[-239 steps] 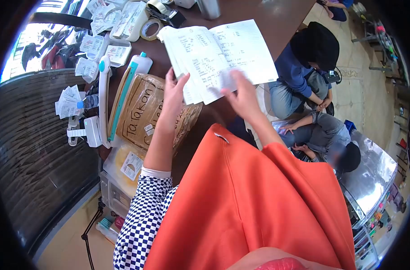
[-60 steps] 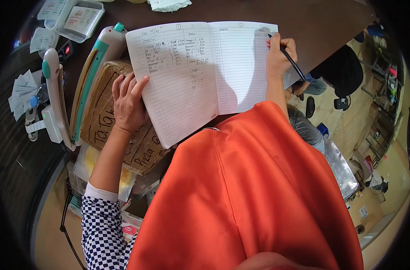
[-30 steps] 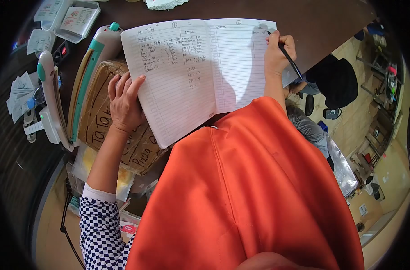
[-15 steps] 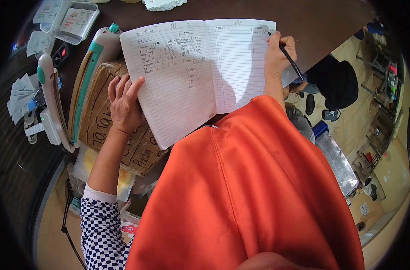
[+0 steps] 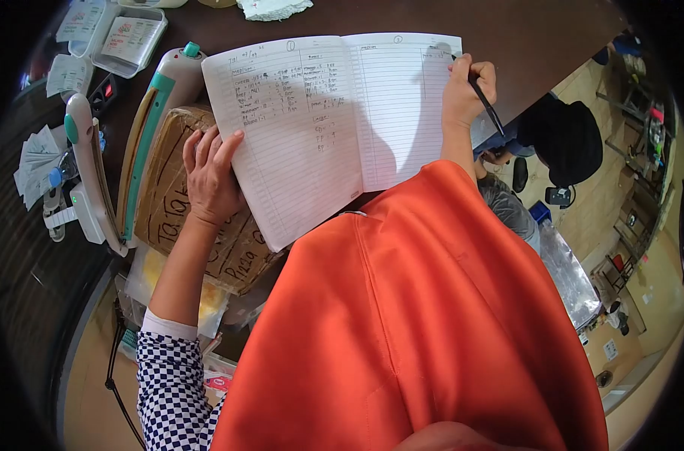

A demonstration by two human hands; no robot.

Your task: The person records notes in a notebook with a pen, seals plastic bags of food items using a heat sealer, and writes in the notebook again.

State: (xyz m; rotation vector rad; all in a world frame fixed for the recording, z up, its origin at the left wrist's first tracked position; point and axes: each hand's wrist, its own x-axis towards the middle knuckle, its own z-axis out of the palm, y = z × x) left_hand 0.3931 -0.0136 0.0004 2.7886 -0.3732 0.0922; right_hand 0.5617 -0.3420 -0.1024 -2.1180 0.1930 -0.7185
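Note:
A lined notebook (image 5: 297, 180) lies spread on the dark table. Its left page carries handwritten lists, and the right page has only a few words near the top. My right hand (image 5: 466, 90) grips a black pen (image 5: 486, 105), tip down at the upper right edge of the right page. At the notebook's left edge is my left hand (image 5: 210, 177), fingers apart, one digit touching the page edge and the others over a cardboard box (image 5: 173, 161) with black handwriting. Part of that box is hidden under the hand and notebook.
Left of the box are two long white-and-green devices (image 5: 150, 124), (image 5: 90, 165). Beyond them stand clear plastic containers (image 5: 128, 37) with labels, beside paper slips (image 5: 37, 165). To the right, past the table edge, a person in dark clothing (image 5: 571, 143) is near a metal surface (image 5: 567, 267).
The view has shifted very slightly. My right hand and the pen stay at almost the same spot on the page, and my left hand stays by the notebook's edge.

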